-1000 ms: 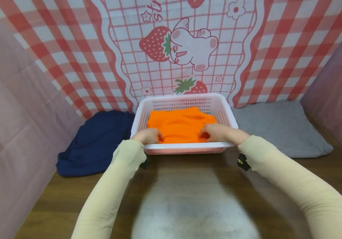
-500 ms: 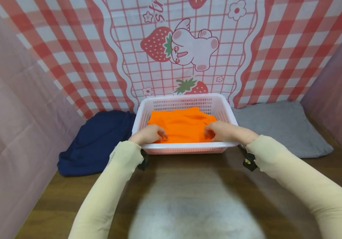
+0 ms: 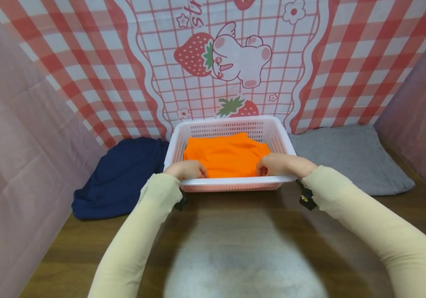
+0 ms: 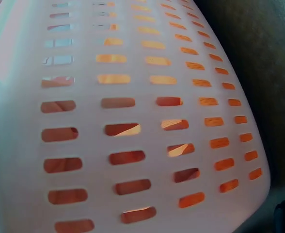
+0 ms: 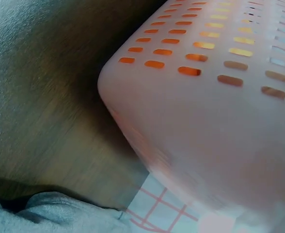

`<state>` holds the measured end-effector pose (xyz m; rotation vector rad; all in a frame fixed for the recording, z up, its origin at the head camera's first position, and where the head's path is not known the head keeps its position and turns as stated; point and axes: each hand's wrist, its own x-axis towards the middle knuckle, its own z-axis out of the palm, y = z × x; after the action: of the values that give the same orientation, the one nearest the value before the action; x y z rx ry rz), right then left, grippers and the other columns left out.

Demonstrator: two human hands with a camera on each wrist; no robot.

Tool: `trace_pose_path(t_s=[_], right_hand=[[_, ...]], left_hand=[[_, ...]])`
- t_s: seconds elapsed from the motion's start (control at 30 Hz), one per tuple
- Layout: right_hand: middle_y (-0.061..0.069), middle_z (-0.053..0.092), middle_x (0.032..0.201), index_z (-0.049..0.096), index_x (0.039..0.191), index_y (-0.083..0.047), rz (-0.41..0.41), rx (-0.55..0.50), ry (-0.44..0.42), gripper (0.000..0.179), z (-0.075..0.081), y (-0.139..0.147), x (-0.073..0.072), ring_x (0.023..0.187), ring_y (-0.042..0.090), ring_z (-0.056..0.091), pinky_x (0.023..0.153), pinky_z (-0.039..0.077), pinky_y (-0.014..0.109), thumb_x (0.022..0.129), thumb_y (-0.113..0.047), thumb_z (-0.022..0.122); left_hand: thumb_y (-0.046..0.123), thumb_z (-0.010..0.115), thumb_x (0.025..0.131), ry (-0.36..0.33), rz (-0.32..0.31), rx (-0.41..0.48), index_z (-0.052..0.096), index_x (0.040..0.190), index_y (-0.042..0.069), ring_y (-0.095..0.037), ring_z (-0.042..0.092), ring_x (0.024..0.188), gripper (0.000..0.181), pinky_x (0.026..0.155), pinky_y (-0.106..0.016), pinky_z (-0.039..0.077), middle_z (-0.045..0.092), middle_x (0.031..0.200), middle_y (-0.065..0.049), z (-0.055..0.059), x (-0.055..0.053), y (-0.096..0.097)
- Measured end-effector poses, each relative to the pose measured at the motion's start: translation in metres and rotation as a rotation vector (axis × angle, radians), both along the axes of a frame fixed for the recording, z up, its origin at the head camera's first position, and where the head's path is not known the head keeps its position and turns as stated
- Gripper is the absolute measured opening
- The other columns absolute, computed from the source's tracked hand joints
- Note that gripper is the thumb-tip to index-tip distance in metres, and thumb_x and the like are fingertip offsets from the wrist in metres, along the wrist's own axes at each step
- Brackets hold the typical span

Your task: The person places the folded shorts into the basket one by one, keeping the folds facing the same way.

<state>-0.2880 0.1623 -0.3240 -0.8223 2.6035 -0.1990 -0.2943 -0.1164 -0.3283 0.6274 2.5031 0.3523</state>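
A folded orange cloth (image 3: 227, 153) lies inside a white plastic basket (image 3: 235, 181) with slotted walls, in the head view. My left hand (image 3: 190, 169) reaches over the front rim and pinches the cloth near its front left corner. On the other side, my right hand (image 3: 277, 164) has its fingers curled on the cloth's front right edge. Fingertips of both hands are partly hidden by the cloth and the rim. Through the slots of the basket wall (image 4: 147, 114) in the left wrist view, orange shows. The right wrist view shows the basket's outer corner (image 5: 181, 111), with no hand plainly visible.
Left of the basket lies a dark blue folded cloth (image 3: 123, 182). A grey folded cloth (image 3: 350, 161) lies to its right. All stand on a brown wooden table (image 3: 235, 248), with a red-checked curtain (image 3: 235, 62) behind and pink fabric (image 3: 22, 145) at the sides.
Half a second ago both hands were raised a little with fingers more spread; now they are lower and curled at the cloth's front edge. Basket and cloth stay in place.
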Motion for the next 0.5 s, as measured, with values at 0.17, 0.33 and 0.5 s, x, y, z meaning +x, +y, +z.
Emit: trace_pose_path(t_s=[0.17, 0.33, 0.5], right_hand=[[-0.001, 0.059, 0.080, 0.066, 0.091, -0.015, -0.027, 0.002, -0.007, 0.010, 0.0001, 0.0010, 0.0001, 0.075, 0.016, 0.050, 0.073, 0.040, 0.033, 0.085, -0.018, 0.058], [0.001, 0.064, 0.085, 0.066, 0.096, -0.010, 0.014, -0.075, 0.100, 0.016, -0.0035, 0.0025, 0.0016, 0.077, 0.017, 0.052, 0.079, 0.043, 0.038, 0.087, -0.018, 0.057], [0.004, 0.065, 0.091, 0.065, 0.099, -0.007, 0.011, -0.168, 0.208, 0.018, -0.0046, 0.0053, 0.0049, 0.080, 0.018, 0.056, 0.081, 0.045, 0.040, 0.087, -0.012, 0.054]], left_hand=[[0.014, 0.045, 0.090, -0.008, 0.033, 0.030, 0.064, 0.110, 0.007, -0.024, 0.049, 0.105, 0.028, 0.098, -0.038, 0.035, 0.058, 0.119, -0.010, -0.0003, 0.0022, 0.0010], [0.011, 0.041, 0.090, 0.042, 0.056, 0.065, 0.063, 0.112, 0.005, -0.025, 0.050, 0.110, 0.032, 0.100, -0.037, 0.035, 0.057, 0.121, -0.011, -0.0022, 0.0044, -0.0007], [0.013, 0.041, 0.091, 0.137, 0.079, 0.074, 0.063, 0.113, 0.005, -0.025, 0.050, 0.112, 0.032, 0.100, -0.037, 0.036, 0.057, 0.122, -0.012, -0.0027, 0.0059, -0.0016]])
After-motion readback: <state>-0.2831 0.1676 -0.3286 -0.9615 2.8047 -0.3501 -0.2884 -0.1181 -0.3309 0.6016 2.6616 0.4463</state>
